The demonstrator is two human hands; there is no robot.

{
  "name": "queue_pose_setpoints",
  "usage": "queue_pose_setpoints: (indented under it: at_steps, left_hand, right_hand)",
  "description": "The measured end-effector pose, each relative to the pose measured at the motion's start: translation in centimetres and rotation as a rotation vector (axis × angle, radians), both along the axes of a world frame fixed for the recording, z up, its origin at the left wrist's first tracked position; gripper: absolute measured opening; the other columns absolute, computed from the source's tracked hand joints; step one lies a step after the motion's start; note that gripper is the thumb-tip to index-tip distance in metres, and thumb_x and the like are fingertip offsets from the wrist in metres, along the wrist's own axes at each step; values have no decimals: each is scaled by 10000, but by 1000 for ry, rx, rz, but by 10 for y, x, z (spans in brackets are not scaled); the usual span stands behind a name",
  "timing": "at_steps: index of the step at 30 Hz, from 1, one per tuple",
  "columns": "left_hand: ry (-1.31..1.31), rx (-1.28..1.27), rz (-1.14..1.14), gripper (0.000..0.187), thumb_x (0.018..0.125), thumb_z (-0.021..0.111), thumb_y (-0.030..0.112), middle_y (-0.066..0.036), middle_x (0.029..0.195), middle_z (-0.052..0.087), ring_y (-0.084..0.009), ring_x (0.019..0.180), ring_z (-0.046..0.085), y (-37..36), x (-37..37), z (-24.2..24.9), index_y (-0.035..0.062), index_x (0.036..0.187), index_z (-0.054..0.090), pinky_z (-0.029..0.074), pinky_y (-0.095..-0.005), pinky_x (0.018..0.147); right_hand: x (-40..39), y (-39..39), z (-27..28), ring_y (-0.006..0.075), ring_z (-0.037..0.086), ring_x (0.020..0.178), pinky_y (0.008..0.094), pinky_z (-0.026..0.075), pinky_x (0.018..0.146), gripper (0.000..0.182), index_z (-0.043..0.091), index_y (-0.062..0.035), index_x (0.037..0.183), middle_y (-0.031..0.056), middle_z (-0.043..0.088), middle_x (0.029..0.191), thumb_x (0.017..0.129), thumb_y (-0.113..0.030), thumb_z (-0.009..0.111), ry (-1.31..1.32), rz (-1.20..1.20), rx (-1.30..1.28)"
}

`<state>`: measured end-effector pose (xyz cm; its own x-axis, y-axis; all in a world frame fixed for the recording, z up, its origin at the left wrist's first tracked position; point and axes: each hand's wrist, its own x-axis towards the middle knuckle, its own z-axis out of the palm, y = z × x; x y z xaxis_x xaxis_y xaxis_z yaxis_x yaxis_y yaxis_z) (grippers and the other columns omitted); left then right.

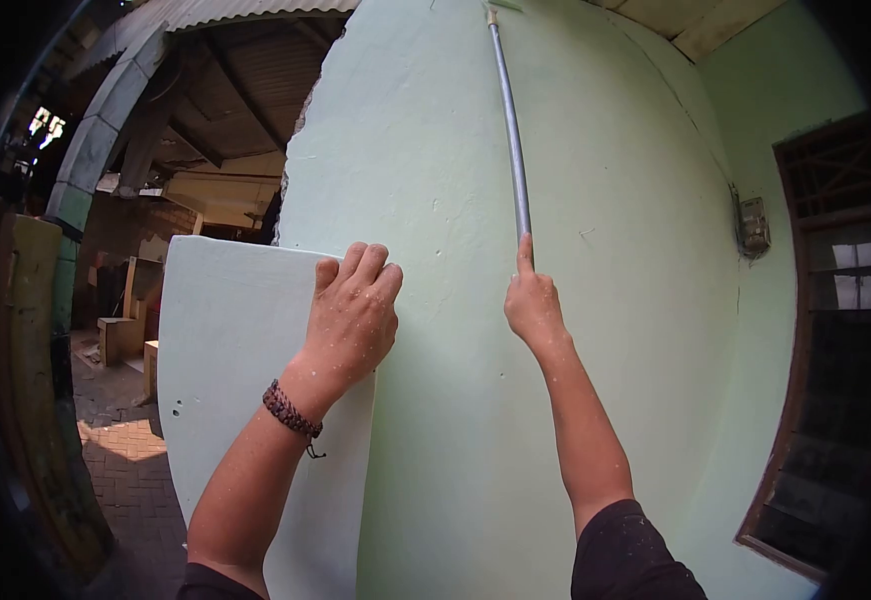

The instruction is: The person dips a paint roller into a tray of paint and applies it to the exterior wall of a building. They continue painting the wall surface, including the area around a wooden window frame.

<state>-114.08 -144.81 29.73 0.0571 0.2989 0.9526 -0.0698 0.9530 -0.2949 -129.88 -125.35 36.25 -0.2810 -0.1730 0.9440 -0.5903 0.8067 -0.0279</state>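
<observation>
My right hand (533,305) is closed round the lower end of a long grey pole (511,140), its index finger laid along the shaft. The pole rises in front of a pale green wall (615,330). Its top end, with a small pale head (493,15), is near the wall at the upper frame edge; the tool there is only partly seen. My left hand (357,300) rests at the top corner of a lower pale wall section (245,330), its fingers bent over the edge. Small pale specks dot both hands.
A barred, dark-framed window (840,350) and a meter box (752,228) are on the right. At the left stand a tiled post (90,145) and a thick upright post (35,350), with brick paving (135,490) beyond. The tall wall's left edge is rough.
</observation>
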Motion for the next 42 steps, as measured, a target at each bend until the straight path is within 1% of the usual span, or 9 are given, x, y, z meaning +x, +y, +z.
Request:
queue_pose_setpoints:
  at_steps: [5,16,18,22,27,30,35,38,42]
  left_hand:
    - [-22,-4,32,195,667,581,-2,-68,974,473,-211,1003,442,-1,0,1,51,844,518,309,-350,856]
    - [-46,-6,7,246,637,616,9,-75,995,462,-222,1047,447,0,5,1,62,835,481,312,-363,858]
    - [-30,-14,12,206,659,604,15,-71,987,466,-213,1029,444,-2,5,3,65,826,493,310,-355,856]
    - [-13,-26,-4,158,683,585,19,-63,966,467,-204,1001,439,-4,3,2,68,807,500,308,-347,854]
    - [-50,-6,-9,210,655,605,13,-71,993,466,-215,1022,443,-5,2,3,63,821,487,311,-357,851]
    - [-40,-13,-10,179,672,590,13,-67,987,473,-205,1006,437,-4,4,3,63,824,508,306,-351,857]
    - [-17,-21,-11,193,666,598,17,-70,996,477,-204,1013,435,-5,3,3,66,833,515,300,-355,862]
    - [-27,-15,10,191,667,603,23,-70,984,473,-205,1010,435,-7,2,1,72,828,514,299,-358,862]
    - [-25,-17,-29,207,641,595,10,-74,956,457,-224,996,445,-6,3,2,64,799,471,307,-358,845]
  right_hand:
    - [-6,25,-79,259,573,594,386,490,569,662,168,-78,1474,143,520,647,886,-42,471,90,99,-85]
    - [38,9,-38,274,570,584,407,486,575,662,153,-96,1477,146,544,669,892,-48,459,15,111,-91]
    - [52,5,-23,287,609,686,422,504,689,638,168,-135,1480,163,585,745,910,-70,447,-128,78,-101]
    - [40,-14,82,270,615,684,403,527,620,636,153,-161,1485,179,600,891,906,-47,391,-36,63,-115]
    - [105,-28,148,300,643,812,399,557,730,659,176,-101,1471,224,611,1000,854,23,374,-112,166,-138]
    - [73,-34,114,229,598,655,377,531,573,645,157,-150,1484,172,585,894,889,-16,366,-17,105,-130]
    - [76,-23,-42,238,565,614,423,502,664,663,58,-153,1493,147,549,702,927,-73,393,-234,60,-87]
    - [76,-28,-47,235,560,610,418,493,651,660,44,-158,1494,147,544,711,935,-84,388,-241,61,-87]
    - [74,-35,81,245,607,643,370,557,558,639,155,-141,1482,177,593,924,889,-18,357,-85,113,-137]
